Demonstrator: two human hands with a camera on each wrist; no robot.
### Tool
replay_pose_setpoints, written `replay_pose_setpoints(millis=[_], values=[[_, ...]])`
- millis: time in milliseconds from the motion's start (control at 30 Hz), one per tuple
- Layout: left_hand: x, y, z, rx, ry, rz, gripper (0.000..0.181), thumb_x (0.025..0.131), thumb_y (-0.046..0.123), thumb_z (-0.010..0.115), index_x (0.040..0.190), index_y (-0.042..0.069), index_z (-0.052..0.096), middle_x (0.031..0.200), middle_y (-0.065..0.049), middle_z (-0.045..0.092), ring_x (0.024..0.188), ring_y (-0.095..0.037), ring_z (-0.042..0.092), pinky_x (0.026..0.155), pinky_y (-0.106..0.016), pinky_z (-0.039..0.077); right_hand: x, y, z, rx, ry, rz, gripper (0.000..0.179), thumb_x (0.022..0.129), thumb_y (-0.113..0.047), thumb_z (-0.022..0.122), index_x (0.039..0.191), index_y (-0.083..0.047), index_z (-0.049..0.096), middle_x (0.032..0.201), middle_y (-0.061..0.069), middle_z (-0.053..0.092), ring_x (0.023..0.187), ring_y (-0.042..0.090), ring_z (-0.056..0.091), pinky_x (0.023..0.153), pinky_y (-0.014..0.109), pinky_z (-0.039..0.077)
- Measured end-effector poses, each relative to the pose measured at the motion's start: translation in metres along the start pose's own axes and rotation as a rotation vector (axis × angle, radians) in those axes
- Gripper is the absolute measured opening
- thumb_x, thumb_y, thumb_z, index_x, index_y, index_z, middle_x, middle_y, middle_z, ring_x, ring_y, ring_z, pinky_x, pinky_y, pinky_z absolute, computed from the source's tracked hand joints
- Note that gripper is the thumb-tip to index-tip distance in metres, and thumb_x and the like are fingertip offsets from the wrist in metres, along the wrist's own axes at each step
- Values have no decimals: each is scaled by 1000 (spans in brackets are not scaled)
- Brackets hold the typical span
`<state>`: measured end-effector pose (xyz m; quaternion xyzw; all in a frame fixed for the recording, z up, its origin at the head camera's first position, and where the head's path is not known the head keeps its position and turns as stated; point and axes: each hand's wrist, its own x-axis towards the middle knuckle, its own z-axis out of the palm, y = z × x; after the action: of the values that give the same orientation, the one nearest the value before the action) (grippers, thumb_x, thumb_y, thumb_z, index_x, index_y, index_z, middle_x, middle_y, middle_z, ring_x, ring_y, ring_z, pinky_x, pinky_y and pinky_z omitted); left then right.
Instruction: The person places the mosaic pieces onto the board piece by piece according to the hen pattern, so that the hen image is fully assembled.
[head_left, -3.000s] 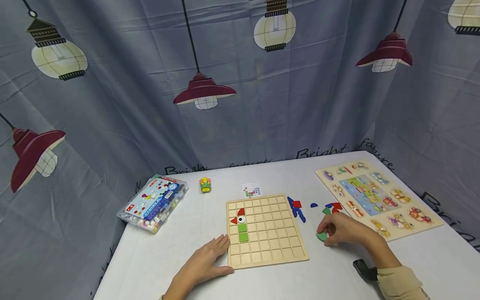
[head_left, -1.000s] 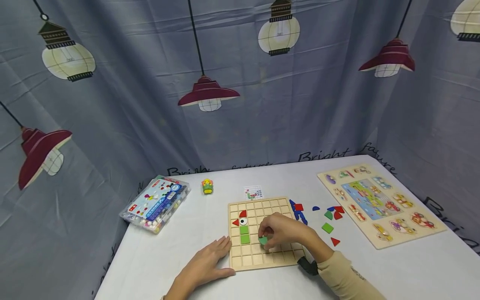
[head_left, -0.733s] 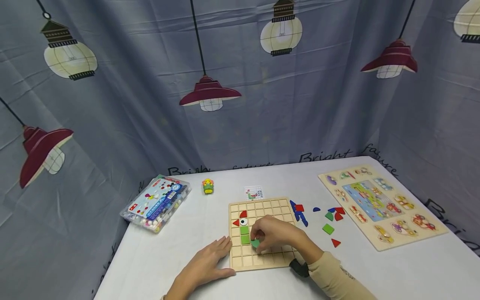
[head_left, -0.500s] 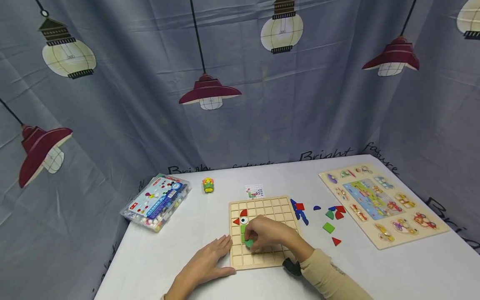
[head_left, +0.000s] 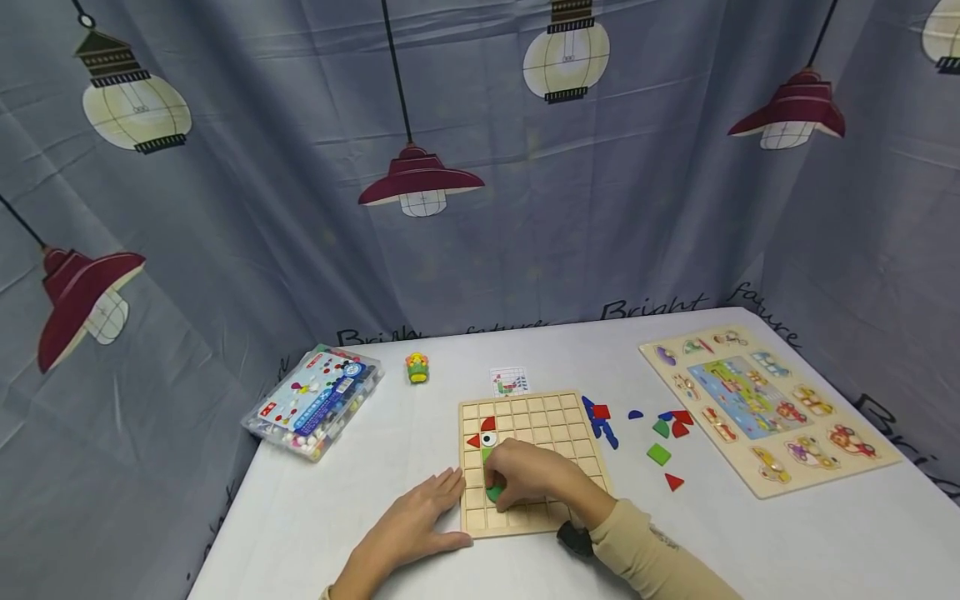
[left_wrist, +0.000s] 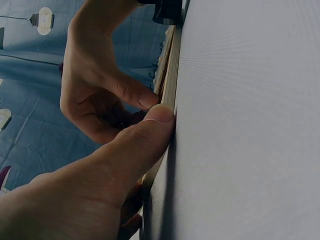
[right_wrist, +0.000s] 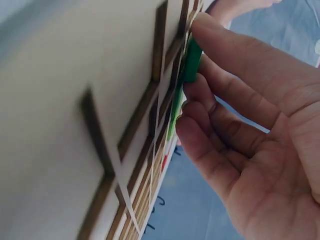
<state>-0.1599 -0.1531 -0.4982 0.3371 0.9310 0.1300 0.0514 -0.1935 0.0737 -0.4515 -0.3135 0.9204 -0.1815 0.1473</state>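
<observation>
My right hand (head_left: 528,475) pinches a dark green wooden piece with a rounded edge (head_left: 494,493) low over the left part of the gridded wooden board (head_left: 555,475). In the right wrist view, thumb and fingers hold that green piece (right_wrist: 192,60) close to the grid. Set on the board are a red quarter-round (head_left: 488,423), a red triangle (head_left: 473,440) and an eye piece (head_left: 489,438); light green squares below are mostly hidden by the right hand. My left hand (head_left: 412,521) rests at the board's left edge, fingers extended. Its thumb (left_wrist: 145,135) touches the board's near edge.
Loose blue (head_left: 611,433), red (head_left: 674,482) and green (head_left: 659,453) pieces lie right of the board. A pattern card (head_left: 510,381) sits behind it. Farther out are an animal puzzle board (head_left: 810,454), a clear box of beads (head_left: 315,404) and a small toy figure (head_left: 417,367).
My right hand has taken the green piece from the right side of the table and carried it left over the board, to below the light green squares. The left hand has stayed put.
</observation>
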Motion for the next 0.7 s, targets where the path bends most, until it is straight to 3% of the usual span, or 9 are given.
replay_pose_setpoints(millis=[700], values=[[1, -1, 1, -1, -1, -2, 83, 84, 66, 60, 142, 7, 51, 151, -7, 46, 140, -27, 44, 111, -44, 42, 5, 3, 5, -7, 38, 10, 24, 64, -22, 91, 77, -16, 71, 67, -13, 61, 60, -1, 49, 57, 14, 44]])
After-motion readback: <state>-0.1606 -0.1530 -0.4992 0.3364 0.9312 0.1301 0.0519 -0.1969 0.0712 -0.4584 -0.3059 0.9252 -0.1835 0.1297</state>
